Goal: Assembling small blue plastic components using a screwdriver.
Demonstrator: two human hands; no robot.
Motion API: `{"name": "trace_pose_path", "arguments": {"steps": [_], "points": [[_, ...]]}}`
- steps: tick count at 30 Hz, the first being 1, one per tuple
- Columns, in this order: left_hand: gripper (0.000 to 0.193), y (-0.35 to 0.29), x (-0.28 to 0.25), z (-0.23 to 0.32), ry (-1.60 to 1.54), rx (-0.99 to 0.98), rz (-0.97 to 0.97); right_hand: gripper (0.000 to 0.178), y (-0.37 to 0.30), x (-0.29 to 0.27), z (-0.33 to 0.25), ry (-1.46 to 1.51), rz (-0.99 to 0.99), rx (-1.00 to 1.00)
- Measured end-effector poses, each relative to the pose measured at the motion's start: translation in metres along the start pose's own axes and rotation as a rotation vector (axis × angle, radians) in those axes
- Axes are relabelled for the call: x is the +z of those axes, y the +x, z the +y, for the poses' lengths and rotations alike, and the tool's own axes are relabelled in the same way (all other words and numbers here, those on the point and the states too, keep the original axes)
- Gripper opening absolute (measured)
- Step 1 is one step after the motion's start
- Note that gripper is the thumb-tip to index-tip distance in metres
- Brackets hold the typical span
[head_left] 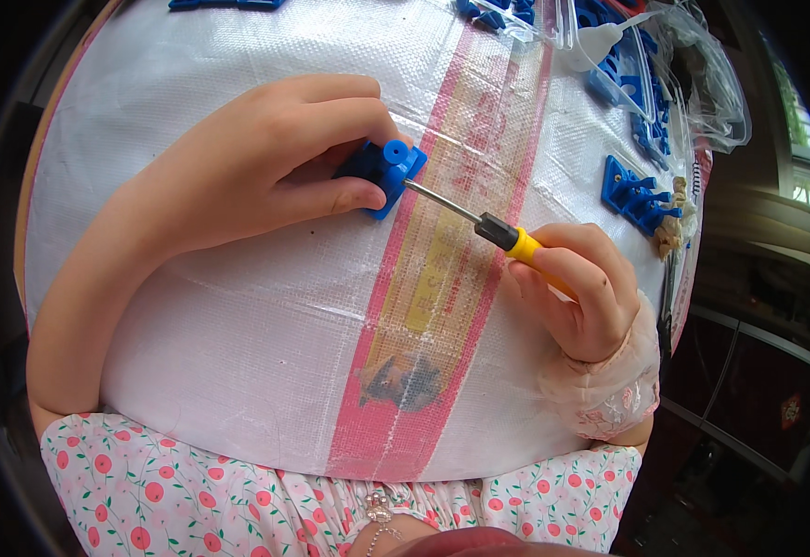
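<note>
My left hand (284, 158) grips a small blue plastic part (382, 172) with a round knob on top and a flat base, its thumb on the near side and fingers over the far side. My right hand (586, 288) is closed around the yellow handle of a screwdriver (511, 241) with a black collar. The metal shaft slants up to the left, and its tip meets the right side of the blue part. Whether the tip sits in a screw I cannot tell. Both hands are above a white woven sheet (228, 325) with a pink and yellow printed band.
At the right edge of the table lies another blue plastic piece (640, 197) beside some beige bits (674, 218). Farther back are a clear tray (623, 79) of blue parts, a white nozzle bottle (598, 45) and a crumpled clear bag (702, 79). Another blue piece (226, 4) lies at the far left edge.
</note>
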State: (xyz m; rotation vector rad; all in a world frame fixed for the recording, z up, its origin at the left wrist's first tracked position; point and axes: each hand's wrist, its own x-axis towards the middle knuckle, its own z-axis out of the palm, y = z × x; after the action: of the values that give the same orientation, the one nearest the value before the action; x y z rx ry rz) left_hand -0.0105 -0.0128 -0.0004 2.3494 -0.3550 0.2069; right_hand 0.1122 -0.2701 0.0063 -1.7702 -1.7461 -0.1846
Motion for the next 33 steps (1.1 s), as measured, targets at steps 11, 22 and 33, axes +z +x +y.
{"name": "trace_pose_path", "arguments": {"steps": [11,22,33], "points": [[0.031,0.0003,-0.001,0.0021,0.017,-0.018,-0.003,0.029,-0.0009,0.0013,0.0033,0.073,-0.044,0.029],[0.031,-0.0012,0.0,-0.0014,-0.007,-0.038,-0.012,0.04,0.0006,0.0022,0.0083,-0.037,0.025,-0.078],[0.029,-0.0014,0.0004,-0.0013,-0.004,-0.019,0.003,0.032,-0.0001,-0.0031,0.0016,0.092,-0.002,0.124]]}}
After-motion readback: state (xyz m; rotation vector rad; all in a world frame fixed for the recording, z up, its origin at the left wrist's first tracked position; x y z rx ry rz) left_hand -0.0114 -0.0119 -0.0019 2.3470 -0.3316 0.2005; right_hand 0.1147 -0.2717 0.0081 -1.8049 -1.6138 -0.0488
